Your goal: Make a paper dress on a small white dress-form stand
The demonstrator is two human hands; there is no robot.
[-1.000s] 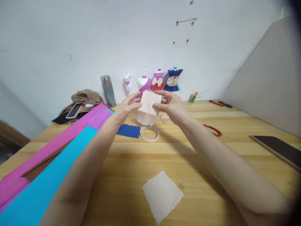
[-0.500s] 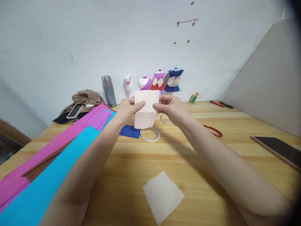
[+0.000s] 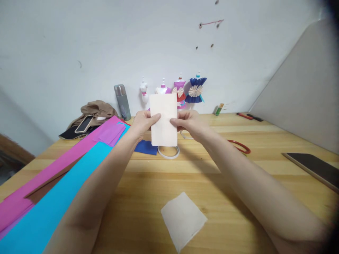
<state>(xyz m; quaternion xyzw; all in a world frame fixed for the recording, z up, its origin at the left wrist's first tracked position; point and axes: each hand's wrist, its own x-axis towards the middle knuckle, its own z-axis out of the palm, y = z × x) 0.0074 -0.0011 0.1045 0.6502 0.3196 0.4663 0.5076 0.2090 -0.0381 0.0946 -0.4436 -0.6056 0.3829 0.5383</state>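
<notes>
A cream rectangle of paper (image 3: 163,132) is held upright above the far half of the table. My left hand (image 3: 143,123) pinches its left edge, thumb on the near face and fingers behind. On the opposite edge, my right hand (image 3: 188,123) grips it the same way. The sheet looks flat, its long side vertical. A second cream piece of paper (image 3: 183,220) lies on the wood close to me. Below the held sheet are a white tape roll (image 3: 169,155), partly covered, and a folded blue paper (image 3: 146,147).
Pink paper (image 3: 66,151) and turquoise paper (image 3: 79,180) run along the left. A flask (image 3: 123,102), a cap (image 3: 70,134) and several small dressed mannequins (image 3: 196,90) stand or lie at the back. Rightward are a red ring (image 3: 242,146) and a dark flat tablet-like object (image 3: 315,167).
The held paper has straightened: its lower part, bent before, now hangs flat, and its top edge is higher. Both hands keep nearly the same place and grip.
</notes>
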